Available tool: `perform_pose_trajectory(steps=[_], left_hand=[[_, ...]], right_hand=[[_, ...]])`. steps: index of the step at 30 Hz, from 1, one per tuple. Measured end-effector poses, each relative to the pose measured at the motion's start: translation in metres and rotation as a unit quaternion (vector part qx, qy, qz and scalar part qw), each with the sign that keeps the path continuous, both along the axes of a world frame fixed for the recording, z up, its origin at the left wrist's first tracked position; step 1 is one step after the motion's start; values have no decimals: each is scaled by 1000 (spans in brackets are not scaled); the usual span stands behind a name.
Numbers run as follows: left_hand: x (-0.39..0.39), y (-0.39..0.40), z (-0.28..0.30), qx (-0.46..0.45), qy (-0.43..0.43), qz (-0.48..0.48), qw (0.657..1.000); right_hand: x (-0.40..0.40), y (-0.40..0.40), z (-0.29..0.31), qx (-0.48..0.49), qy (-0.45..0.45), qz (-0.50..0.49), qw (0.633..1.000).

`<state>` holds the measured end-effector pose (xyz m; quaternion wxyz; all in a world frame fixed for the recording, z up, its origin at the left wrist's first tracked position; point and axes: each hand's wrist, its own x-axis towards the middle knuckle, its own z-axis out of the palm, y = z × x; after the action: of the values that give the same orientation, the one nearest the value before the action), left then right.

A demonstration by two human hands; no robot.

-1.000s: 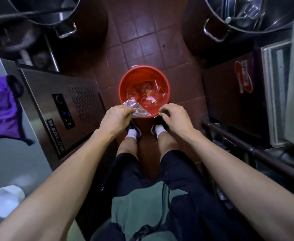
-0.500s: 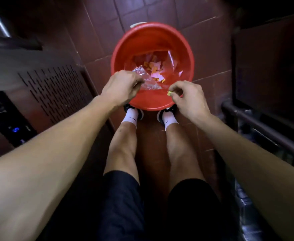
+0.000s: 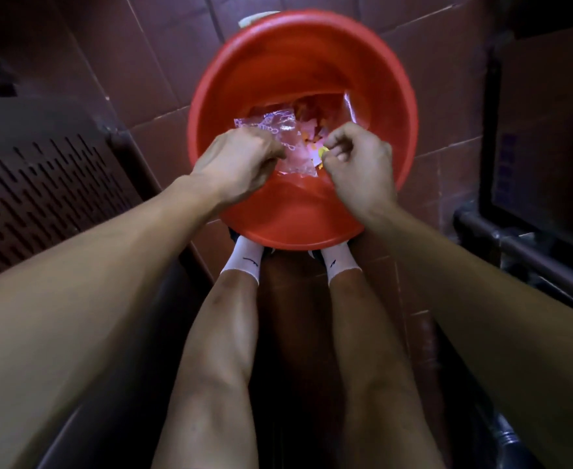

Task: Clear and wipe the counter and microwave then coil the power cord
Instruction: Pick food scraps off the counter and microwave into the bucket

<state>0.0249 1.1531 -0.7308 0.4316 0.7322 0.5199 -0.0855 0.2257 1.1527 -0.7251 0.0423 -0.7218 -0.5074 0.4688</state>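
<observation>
Basically one view to go on, the head camera looking straight down, so everything is placed off the red bucket (image 3: pixel 303 211).

Bucket stands on the tiled floor (image 3: pixel 163 82) just beyond the person's feet; its near rim hides the toes, white socks (image 3: pixel 244 264) showing just on the near side. Both hands are over its mouth. Left hand (image 3: pixel 236 167), fingers curled, pinches a clear plastic wrapper (image 3: pixel 278 130) that hangs inside the bucket's opening. Right hand (image 3: pixel 359 164), fingers curled tight, pinches a small yellow scrap (image 3: pixel 322 152) at the fingertips, also above the bucket's inside. Loose bits of trash (image 3: pixel 312 113) lie deeper in, at the bottom.

A perforated metal panel (image 3: pixel 41 184) sits left of the bucket, a dark pipe rail (image 3: pixel 515 245) right of it. Counter, microwave and power cord: none in view.

Step, as I read it: the clearing part, dumping counter rubbish.

Next move: both hands just need to let go while over the opening, since the wrapper is light and could drift or cling to fingers. Then it's wiping, and the cord.
</observation>
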Motion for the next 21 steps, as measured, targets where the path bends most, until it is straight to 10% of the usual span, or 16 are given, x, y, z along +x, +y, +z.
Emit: perform_pose_trajectory(steps=[21], left_hand=[[-8, -39, -13, -47, 77, -28, 996]], right_hand=[[-11, -18, -17, -99, -52, 90, 990]])
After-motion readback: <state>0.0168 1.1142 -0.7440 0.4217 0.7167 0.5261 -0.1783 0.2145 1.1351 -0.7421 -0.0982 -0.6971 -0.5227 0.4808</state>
